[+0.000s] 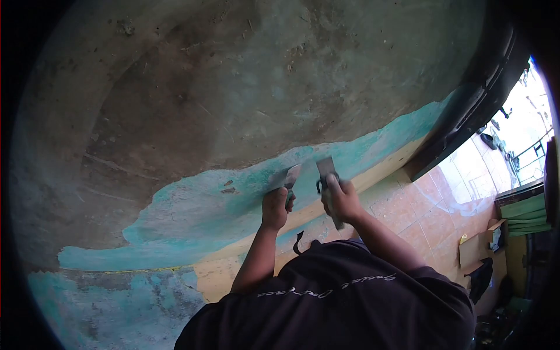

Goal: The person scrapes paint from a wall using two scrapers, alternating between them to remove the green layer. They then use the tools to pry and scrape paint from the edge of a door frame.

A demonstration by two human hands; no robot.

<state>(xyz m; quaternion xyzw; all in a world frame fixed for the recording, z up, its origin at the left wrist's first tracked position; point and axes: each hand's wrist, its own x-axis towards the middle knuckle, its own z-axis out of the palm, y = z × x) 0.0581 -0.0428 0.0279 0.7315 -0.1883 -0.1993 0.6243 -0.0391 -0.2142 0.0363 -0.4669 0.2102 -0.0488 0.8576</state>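
Observation:
My left hand [275, 209] is closed around the handle of a putty knife [293, 174], its blade pointing up toward the wall. Beside it, my right hand [343, 201] grips a flat grey plastering trowel [325, 167] with a long narrow plate that shows above and below the fingers. Both tools overlap the turquoise painted band [227, 201] of the wall in this view, a short gap apart. Above that band the wall [175, 105] is bare, rough grey-brown plaster with an uneven border.
A dark door frame [466, 119] stands at the right, with bright daylight and shoes [489, 140] beyond it. Floor tiles [408, 204] run along the wall's foot. An open cardboard box [475, 251] and a green cloth [522, 213] are at the far right.

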